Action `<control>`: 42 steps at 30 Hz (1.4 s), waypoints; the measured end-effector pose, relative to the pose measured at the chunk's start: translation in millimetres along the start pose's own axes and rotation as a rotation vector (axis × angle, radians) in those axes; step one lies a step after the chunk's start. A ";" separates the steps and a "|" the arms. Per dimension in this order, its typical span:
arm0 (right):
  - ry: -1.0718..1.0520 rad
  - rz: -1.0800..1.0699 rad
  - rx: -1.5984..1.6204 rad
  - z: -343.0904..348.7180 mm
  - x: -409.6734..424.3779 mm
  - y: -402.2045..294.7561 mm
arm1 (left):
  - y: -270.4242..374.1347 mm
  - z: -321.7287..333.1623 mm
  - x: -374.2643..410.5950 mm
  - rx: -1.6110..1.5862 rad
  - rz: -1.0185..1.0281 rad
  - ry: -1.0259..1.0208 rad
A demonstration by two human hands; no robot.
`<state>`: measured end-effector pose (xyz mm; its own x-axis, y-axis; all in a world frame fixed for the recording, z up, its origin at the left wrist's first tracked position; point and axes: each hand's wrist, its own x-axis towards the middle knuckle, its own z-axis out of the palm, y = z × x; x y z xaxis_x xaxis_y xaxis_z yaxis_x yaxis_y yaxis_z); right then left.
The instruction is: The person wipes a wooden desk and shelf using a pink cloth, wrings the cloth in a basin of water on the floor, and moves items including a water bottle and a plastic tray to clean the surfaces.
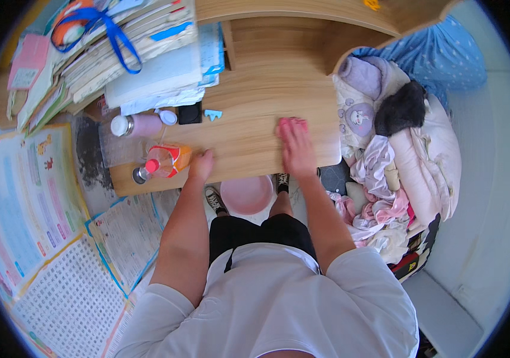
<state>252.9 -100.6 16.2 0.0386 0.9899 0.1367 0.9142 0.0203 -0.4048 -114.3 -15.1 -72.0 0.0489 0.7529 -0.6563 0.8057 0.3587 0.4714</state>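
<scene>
A pink cloth [299, 120] lies pressed against the wooden desktop [246, 129] under the fingers of my right hand [297, 147], near the desk's right side. At the front edge of the desk rests my left hand [201, 165], its fingers curled and partly hidden. Just left of it is an orange drink bottle [165, 161] with a red cap, which appears to be lying on its side. Behind the bottle are a lilac flask [136, 125], a pale round lid [168, 117], a small black square object [190, 113] and a small light-blue piece [213, 115].
Stacked books and papers [134, 58] fill the back left, with a blue strap [120, 44] on top. Bedding and clothes [380, 170] are heaped against the desk's right side. A pink basin [246, 194] stands on the floor between my feet. Printed posters [31, 201] cover the left.
</scene>
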 end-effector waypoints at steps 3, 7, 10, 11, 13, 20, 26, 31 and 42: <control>0.104 -0.019 -0.012 -17.4 15.0 59.6 | -30.4 4.0 17.0 0.126 0.154 0.078; 0.144 -0.059 -0.017 -27.1 74.8 111.9 | -46.7 4.3 13.6 -0.635 -0.145 0.047; 0.199 -0.024 -0.014 -29.8 114.7 144.7 | -17.7 5.0 1.8 -0.890 -0.173 0.056; 0.218 -0.011 -0.015 -34.4 125.1 155.6 | -1.1 7.8 7.4 -0.878 -0.161 0.078; 0.231 0.011 -0.032 -30.8 117.3 150.8 | 0.6 12.1 -9.4 -0.832 -0.199 0.125; 0.093 0.041 0.037 -50.3 -11.1 121.5 | 52.4 19.8 -65.2 0.265 -0.073 0.108; -0.023 -0.021 0.069 -57.0 -36.9 121.3 | 108.8 39.2 -141.9 0.291 -0.006 0.141; 0.099 -0.079 0.045 -29.3 62.8 134.8 | 80.1 58.7 -161.9 0.413 0.163 0.442; -0.157 -0.325 0.129 36.9 4.6 -24.3 | 40.1 19.0 -196.0 0.326 0.155 0.411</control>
<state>216.0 -91.3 -6.8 -0.3161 0.9383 0.1403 0.8101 0.3440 -0.4747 -80.4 -158.7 64.4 -0.0008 0.9603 -0.2789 0.9517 0.0863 0.2945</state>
